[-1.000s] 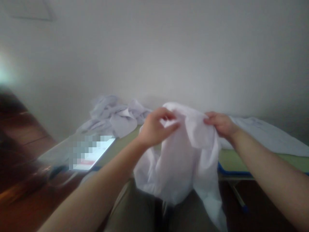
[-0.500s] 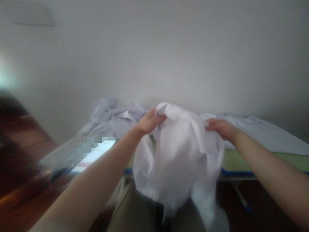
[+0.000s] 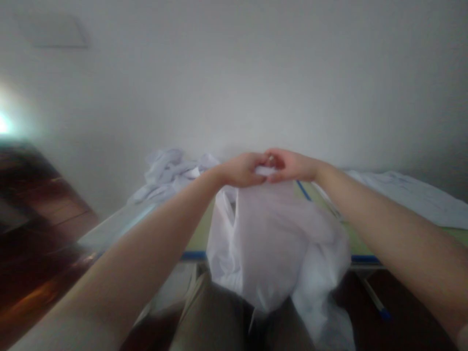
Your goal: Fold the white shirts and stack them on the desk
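A thin white garment [image 3: 270, 243] hangs in loose folds in front of me, over the table's front edge and down above my knees. My left hand [image 3: 246, 169] pinches its top edge between thumb and fingers. Right beside it, my right hand [image 3: 288, 165] is closed on the same edge, and the fingertips of both hands meet or nearly meet. The garment's exact cut cannot be made out among the folds and blur.
Behind my left arm lies a crumpled heap of white cloth [image 3: 166, 168]. Flatter white cloth [image 3: 409, 192] lies at the right. The green tabletop [image 3: 365, 239] has a blue edge, with a wall [image 3: 256, 87] behind it. A dark reddish floor [image 3: 40, 234] shows at left.
My two hands have come together at the middle of the garment's top edge; they were apart before. The right hand moved left, the left hand slightly right. The view shifted a little.
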The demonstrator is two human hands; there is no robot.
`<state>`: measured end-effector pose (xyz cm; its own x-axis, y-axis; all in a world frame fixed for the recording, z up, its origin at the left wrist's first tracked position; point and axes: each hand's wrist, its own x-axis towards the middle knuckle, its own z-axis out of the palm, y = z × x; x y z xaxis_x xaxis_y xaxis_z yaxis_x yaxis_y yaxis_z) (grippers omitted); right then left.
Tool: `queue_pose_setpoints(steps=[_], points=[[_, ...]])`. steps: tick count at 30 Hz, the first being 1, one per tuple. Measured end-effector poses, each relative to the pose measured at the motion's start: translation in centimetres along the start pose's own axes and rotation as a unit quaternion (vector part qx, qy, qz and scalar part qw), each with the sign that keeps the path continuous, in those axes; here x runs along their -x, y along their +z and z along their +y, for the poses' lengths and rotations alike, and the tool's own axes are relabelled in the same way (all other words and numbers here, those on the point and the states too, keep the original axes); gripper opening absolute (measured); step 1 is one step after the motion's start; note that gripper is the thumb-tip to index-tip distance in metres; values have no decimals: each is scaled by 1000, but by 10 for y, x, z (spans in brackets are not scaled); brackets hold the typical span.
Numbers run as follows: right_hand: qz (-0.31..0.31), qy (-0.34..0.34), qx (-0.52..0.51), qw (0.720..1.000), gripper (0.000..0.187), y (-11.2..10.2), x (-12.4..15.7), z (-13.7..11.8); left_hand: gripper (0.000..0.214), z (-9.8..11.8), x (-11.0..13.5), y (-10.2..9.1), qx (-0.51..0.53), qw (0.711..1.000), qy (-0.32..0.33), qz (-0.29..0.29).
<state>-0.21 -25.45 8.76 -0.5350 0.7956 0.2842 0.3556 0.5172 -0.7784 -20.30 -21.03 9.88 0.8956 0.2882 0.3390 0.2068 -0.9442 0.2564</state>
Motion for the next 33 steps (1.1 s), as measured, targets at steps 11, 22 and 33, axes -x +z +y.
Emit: queue_pose_setpoints(steps=[11, 22, 33], points=[[66, 48, 465, 882, 20, -16, 29, -21, 29, -13, 10, -37, 44, 988, -110, -102], [137, -49, 596, 790, 17, 18, 45, -32, 23, -13, 19, -40, -125, 978, -95, -139], [158, -124, -73, 977, 28, 37, 51, -15, 28, 1, 31, -39, 108, 991, 45, 69]])
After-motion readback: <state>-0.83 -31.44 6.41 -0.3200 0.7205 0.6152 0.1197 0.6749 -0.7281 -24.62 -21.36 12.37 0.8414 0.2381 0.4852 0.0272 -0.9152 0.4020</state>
